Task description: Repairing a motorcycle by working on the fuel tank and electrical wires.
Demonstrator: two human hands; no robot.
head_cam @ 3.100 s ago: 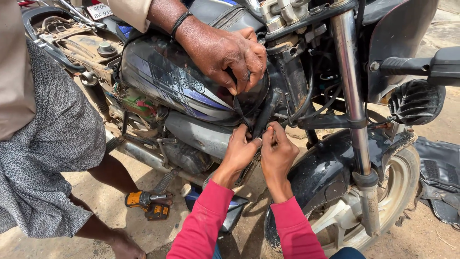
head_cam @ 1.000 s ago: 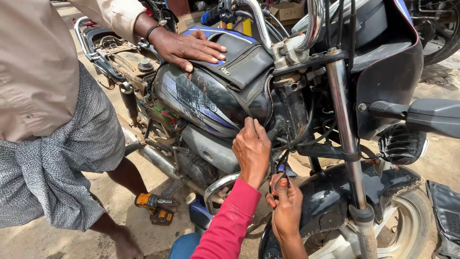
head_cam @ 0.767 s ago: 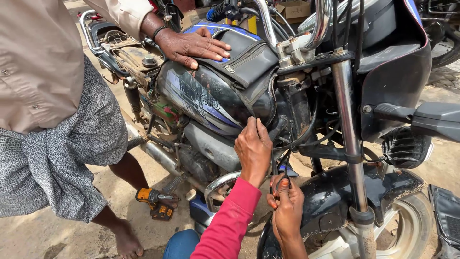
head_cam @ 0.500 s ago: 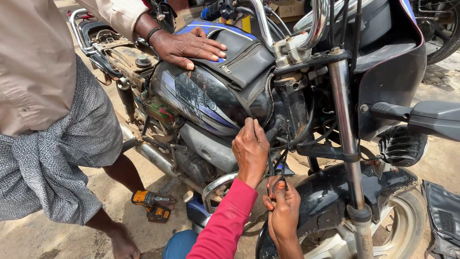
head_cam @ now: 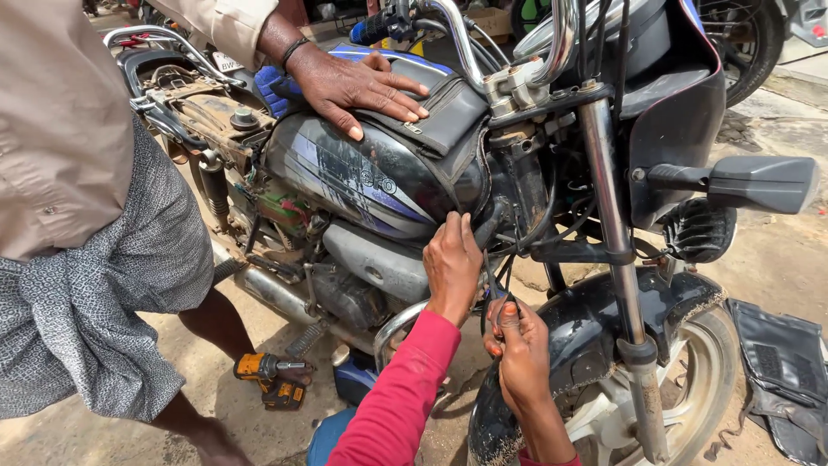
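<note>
Right hand [head_cam: 520, 345], nearest the camera, is pinched narrow on a thin black cable [head_cam: 493, 289] just above it; whether it also grips a small tool I cannot tell. The cable runs up and slightly left from the right fingers, long axis near vertical, toward the gap under the tank [head_cam: 371, 173]. Left hand [head_cam: 452, 263] sits just up-left of the right one, fingers pressed together and pointing up, tips at the tank's lower front edge by a dark rubber hose [head_cam: 485, 229]; it touches there, but a closed grip is not visible. The left hand is nearer that gap, the right nearer the cable's low end. Right of both hands stands the fork tube [head_cam: 614, 250], with the front wheel [head_cam: 681, 397] below it. Down-left of the hands a yellow drill [head_cam: 269, 380] lies on the dirt ground [head_cam: 259, 431]. Above the hands another person's hand [head_cam: 358, 86] lies flat and spread on the tank pad; that person stands far left. Past the fork, a black cover [head_cam: 780, 371] lies on the ground. Outdoor yard, more bikes behind.
</note>
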